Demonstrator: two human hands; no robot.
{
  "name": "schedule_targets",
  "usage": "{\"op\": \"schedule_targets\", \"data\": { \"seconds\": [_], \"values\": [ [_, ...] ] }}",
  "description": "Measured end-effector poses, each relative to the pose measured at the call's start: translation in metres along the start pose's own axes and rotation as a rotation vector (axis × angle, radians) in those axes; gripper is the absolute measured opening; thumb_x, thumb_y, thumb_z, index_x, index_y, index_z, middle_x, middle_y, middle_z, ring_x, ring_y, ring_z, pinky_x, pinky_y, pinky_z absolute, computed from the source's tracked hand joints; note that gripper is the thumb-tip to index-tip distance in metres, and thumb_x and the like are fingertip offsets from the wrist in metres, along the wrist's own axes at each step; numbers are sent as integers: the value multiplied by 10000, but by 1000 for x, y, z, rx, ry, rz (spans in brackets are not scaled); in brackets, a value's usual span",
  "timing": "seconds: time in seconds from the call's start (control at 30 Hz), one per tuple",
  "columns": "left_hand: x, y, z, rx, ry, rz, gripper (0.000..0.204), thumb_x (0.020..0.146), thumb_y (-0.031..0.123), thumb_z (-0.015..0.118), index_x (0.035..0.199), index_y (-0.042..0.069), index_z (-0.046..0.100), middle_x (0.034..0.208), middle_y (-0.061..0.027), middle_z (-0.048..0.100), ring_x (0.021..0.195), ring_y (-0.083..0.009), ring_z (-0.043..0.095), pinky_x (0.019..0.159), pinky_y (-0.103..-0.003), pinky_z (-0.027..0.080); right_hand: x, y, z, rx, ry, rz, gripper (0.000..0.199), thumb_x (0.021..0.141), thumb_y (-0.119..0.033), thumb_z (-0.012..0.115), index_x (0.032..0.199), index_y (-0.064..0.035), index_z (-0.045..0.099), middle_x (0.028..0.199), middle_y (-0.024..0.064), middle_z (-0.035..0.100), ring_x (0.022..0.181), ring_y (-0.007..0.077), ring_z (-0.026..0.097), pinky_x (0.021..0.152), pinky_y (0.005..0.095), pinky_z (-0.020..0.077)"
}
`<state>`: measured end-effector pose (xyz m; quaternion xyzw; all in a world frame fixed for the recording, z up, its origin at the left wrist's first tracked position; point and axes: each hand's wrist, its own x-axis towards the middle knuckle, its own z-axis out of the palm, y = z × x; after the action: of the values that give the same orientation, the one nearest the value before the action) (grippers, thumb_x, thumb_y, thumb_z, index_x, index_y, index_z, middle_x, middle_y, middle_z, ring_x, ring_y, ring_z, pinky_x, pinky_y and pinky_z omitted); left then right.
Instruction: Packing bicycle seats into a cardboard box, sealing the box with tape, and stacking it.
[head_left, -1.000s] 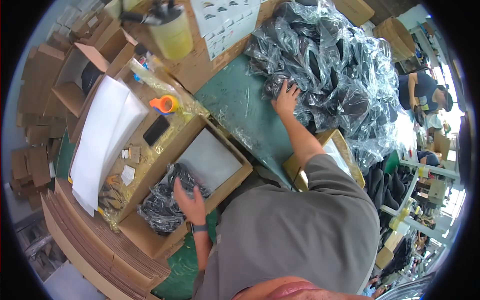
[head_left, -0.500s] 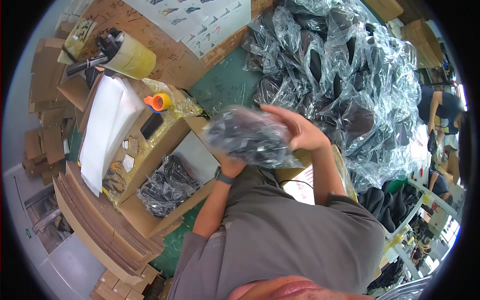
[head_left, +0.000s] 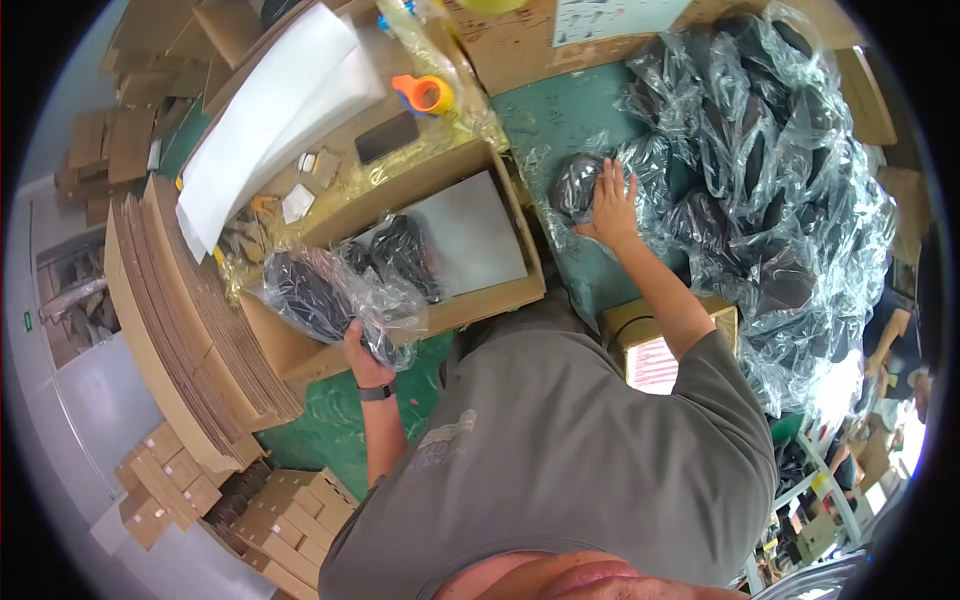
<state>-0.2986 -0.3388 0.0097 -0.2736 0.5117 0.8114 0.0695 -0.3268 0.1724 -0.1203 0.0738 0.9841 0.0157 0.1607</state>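
Your left hand (head_left: 362,352) gripped a clear plastic bag holding a dark item (head_left: 318,295), held over the open brown cardboard box (head_left: 490,300). Your right hand (head_left: 610,205) lay flat, fingers spread, on another bagged dark item (head_left: 580,185) on the green table (head_left: 560,110).

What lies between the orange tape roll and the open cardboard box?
In the head view, a dark phone on crinkled clear wrap lies between the orange tape roll and the open cardboard box.
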Motion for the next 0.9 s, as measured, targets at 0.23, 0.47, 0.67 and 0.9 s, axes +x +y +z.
{"op": "schedule_targets", "data": {
  "seconds": [0.23,0.47,0.67,0.9],
  "values": [
    [23,31,-31,29,-4,-143,356,967,280,680,1190,4,697,1050,-83,752,924,-208,721,823,-350,587,59,-18,91,-287,10,31,1280,721,-455,894,1676,-39,152,1274,218,697,1341,408,573,1293,569,171],
    [129,41,-33,1403,-461,256,691,753,120,828,1399,50,594,1333,-162,688,1209,-352,656,1031,-467,525,16,-84,60,281,113,446,1351,706,-494,888,1664,30,93,1220,265,726,1252,423,644,1278,551,222],
    [251,-55,45,2202,-1366,1022,154,918,165,641,997,229,756,1034,-2,702,1094,-268,628,1108,-476,403,-81,-48,-74,1756,22,505,500,1066,-245,647,1481,-17,486,1269,103,673,1138,248,674,971,403,570],
    [289,-193,27,2144,-1195,935,404,987,329,617,1348,171,708,1512,-125,585,1483,-338,427,1263,-651,133,-162,-94,-158,1635,-59,350,802,698,-192,820,1425,22,555,1282,79,649,1167,214,620,1025,360,488]
  ]
}}
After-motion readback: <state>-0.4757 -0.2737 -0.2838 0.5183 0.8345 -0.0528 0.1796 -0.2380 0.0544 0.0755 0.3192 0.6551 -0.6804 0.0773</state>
